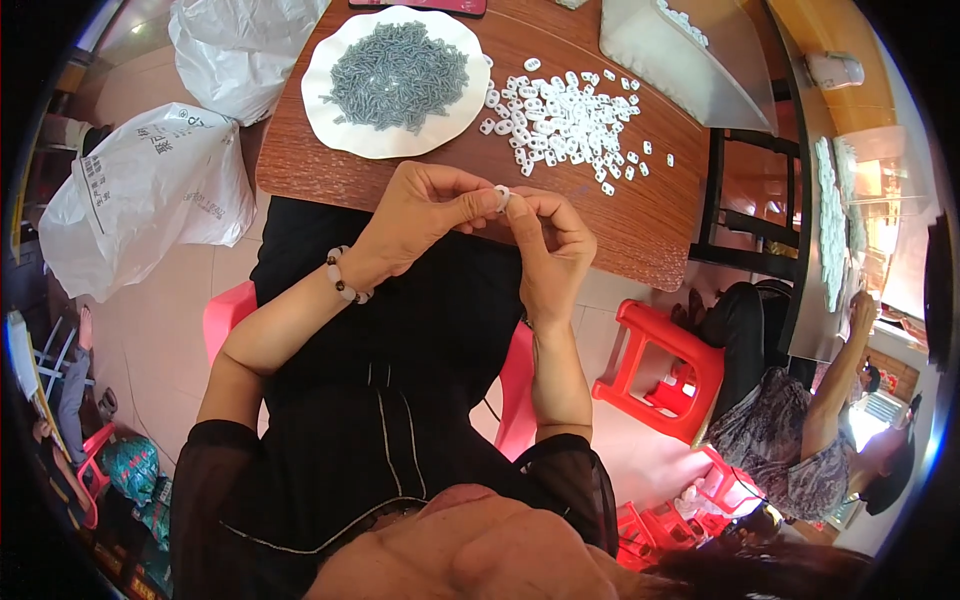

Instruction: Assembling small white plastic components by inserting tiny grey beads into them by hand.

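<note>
My left hand (432, 207) and my right hand (553, 243) meet just over the near edge of the brown table. Between their fingertips is a small white plastic piece (502, 196), pinched from both sides; its details are too small to make out. Past my left hand stands a white scalloped plate (322, 112) heaped with small grey screws or pins (398, 78). Beyond my right hand lies a loose spread of small white oval plastic pieces with holes (565, 117). A beaded bracelet (344, 275) circles my left wrist.
White plastic sacks (150, 195) slump on the floor to the left. At the table's far right is a clear-white bin (670, 75) with more white pieces. A red stool (660, 370) stands right of me. Another person (790, 430) works at a table on the right.
</note>
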`<state>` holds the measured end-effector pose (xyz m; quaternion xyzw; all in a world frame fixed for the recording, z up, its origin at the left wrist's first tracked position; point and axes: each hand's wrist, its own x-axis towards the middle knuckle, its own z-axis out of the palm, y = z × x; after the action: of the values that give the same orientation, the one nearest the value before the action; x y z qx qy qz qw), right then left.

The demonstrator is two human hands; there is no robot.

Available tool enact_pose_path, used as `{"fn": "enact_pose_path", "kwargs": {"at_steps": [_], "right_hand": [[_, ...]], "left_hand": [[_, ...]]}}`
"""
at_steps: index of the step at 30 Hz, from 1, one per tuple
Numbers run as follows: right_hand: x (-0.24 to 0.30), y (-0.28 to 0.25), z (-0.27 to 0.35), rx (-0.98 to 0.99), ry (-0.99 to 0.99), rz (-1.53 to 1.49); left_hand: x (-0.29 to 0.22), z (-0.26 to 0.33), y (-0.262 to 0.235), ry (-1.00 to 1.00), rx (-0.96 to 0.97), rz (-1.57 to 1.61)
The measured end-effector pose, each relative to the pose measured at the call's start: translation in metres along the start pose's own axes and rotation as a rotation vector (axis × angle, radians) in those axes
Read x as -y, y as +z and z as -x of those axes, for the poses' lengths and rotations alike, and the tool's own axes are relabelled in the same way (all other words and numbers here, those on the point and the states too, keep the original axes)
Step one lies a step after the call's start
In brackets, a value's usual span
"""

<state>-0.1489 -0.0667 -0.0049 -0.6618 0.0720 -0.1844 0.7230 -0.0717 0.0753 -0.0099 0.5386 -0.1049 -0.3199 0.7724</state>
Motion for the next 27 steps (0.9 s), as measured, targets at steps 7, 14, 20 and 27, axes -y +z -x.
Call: {"fn": "enact_pose_path", "kwargs": {"at_steps": [7, 14, 20, 27], "right_hand": [[0.004, -0.001, -0.004, 0.11, 0.12, -0.237], [0.01, -0.002, -0.006, 0.215, 0.107, -0.239], [0.0, -0.009, -0.01, 0.207, -0.059, -0.103], [-0.008, -0.009, -0.01, 0.131, -0.149, -0.045]], "left_hand": [[-0.009, -0.003, -0.009, -0.034, 0.115, 0.026], [-0.012, -0.009, -0.012, -0.098, 0.197, 0.032], [-0.017, -0.011, -0.004, -0.112, 0.205, 0.08], [-0.016, -0.015, -0.001, -0.103, 0.23, 0.143]]}}
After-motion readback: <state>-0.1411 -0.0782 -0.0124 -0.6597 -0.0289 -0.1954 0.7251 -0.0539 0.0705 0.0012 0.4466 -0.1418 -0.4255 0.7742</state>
